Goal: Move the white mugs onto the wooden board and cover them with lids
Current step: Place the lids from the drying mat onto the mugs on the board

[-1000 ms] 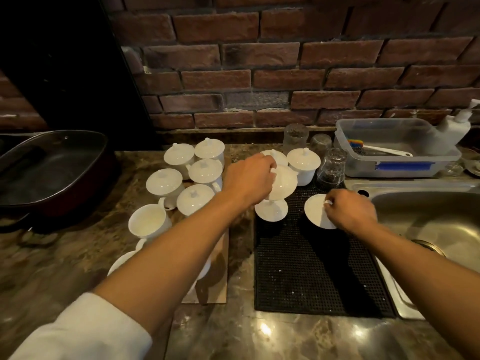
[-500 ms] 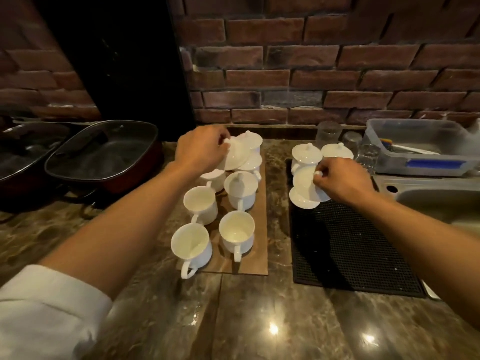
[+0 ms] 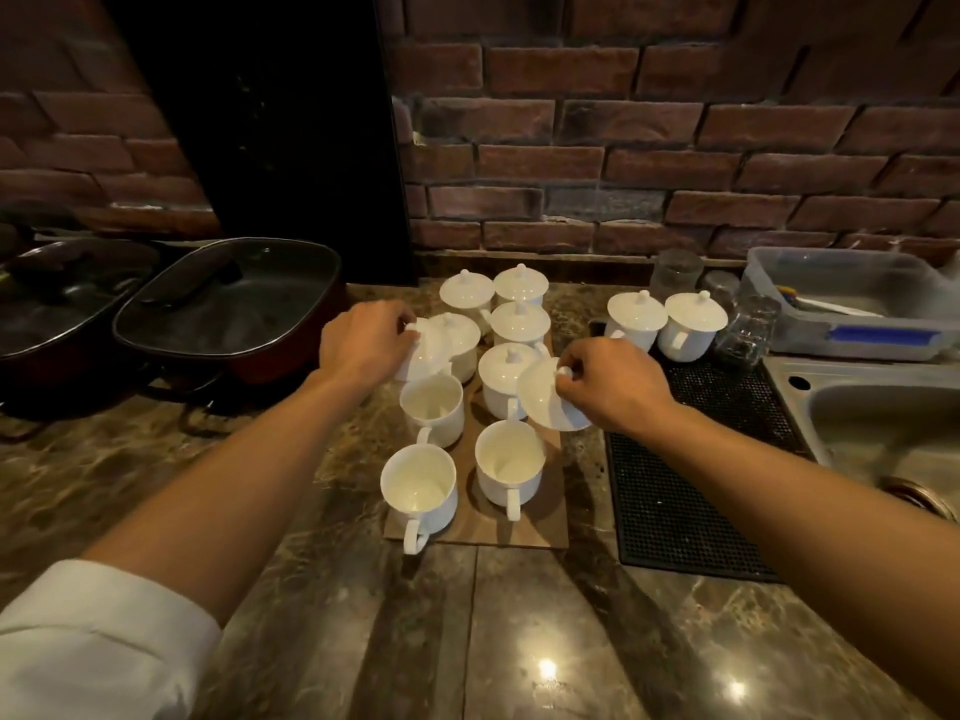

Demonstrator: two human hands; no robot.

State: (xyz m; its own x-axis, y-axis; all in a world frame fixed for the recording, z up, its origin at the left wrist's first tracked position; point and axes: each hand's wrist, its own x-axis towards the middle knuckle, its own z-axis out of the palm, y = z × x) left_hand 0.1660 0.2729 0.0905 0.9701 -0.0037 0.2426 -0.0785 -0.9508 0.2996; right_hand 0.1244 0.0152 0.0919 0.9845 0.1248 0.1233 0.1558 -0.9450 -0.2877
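Observation:
Several white mugs stand in two rows on the wooden board [image 3: 540, 532]. Those at the back wear lids; three at the front are uncovered: one mid-left [image 3: 432, 407], one front-left [image 3: 418, 483] and one front-right [image 3: 509, 462]. My left hand [image 3: 366, 343] grips a white lid [image 3: 423, 350] by its knob, tilted, just above the mid-left mug. My right hand [image 3: 608, 384] holds a second lid [image 3: 545, 397] by its knob, tilted, above the board's right edge. Two lidded mugs [image 3: 636, 319] [image 3: 693, 324] remain on the black mat [image 3: 685, 511].
Two dark lidded pans [image 3: 228, 298] sit at the left. A steel sink [image 3: 883, 428] lies at the right, with a clear plastic tub [image 3: 841, 304] and glasses [image 3: 748, 330] behind it. A brick wall backs the marble counter [image 3: 519, 641].
My left hand has come toward me and lowered its lid over the mid-left mug. My right hand has carried its lid from the mat leftward over the board.

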